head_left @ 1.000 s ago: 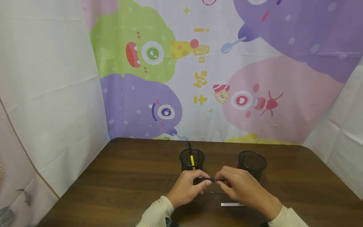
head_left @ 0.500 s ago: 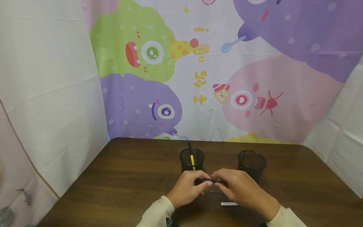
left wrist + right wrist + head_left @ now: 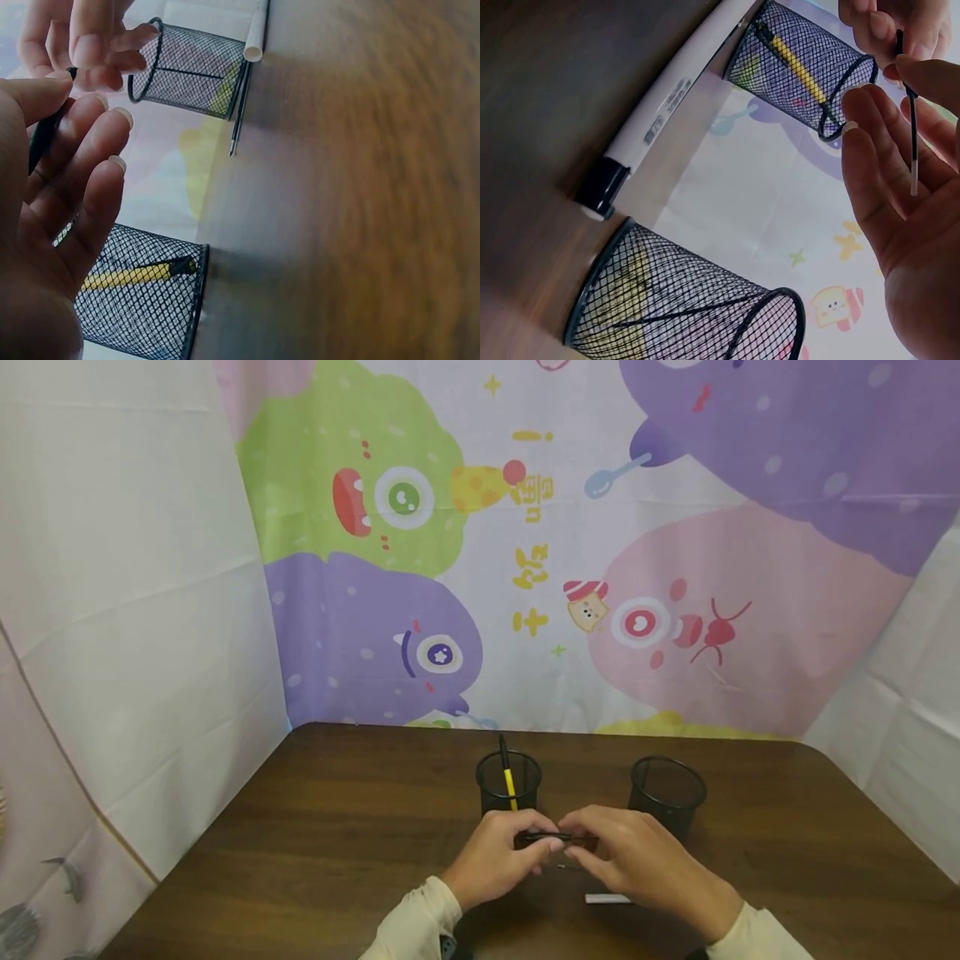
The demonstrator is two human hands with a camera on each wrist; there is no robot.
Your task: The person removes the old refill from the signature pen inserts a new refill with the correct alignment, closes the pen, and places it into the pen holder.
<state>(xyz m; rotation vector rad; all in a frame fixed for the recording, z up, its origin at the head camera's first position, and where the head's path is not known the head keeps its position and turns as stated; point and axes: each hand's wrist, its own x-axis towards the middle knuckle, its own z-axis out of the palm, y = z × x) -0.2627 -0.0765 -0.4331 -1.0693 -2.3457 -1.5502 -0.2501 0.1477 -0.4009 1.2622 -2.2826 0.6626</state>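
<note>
In the head view my left hand (image 3: 495,853) pinches a slim black pen part (image 3: 542,837) between thumb and fingers. My right hand (image 3: 641,858) meets it fingertip to fingertip. Seen from the right wrist, the right thumb and fingers pinch a thin black pen refill (image 3: 913,139) with a clear tail end, in line with the black part. Where the two pieces meet is covered by fingers. Below the hands lie a white pen barrel (image 3: 664,105) with a black end and a second refill (image 3: 237,116), its metal tip showing in the left wrist view.
A black mesh pen cup (image 3: 508,777) holding a yellow and black pen (image 3: 509,781) stands behind my left hand. Another mesh cup (image 3: 667,783) stands behind the right hand. The dark wooden table (image 3: 337,827) backs onto a cartoon-printed cloth (image 3: 555,685).
My right hand has moved slightly left, so its fingertips close up on the left hand's and cover more of the black pen part's end. The left hand has stayed nearly still.
</note>
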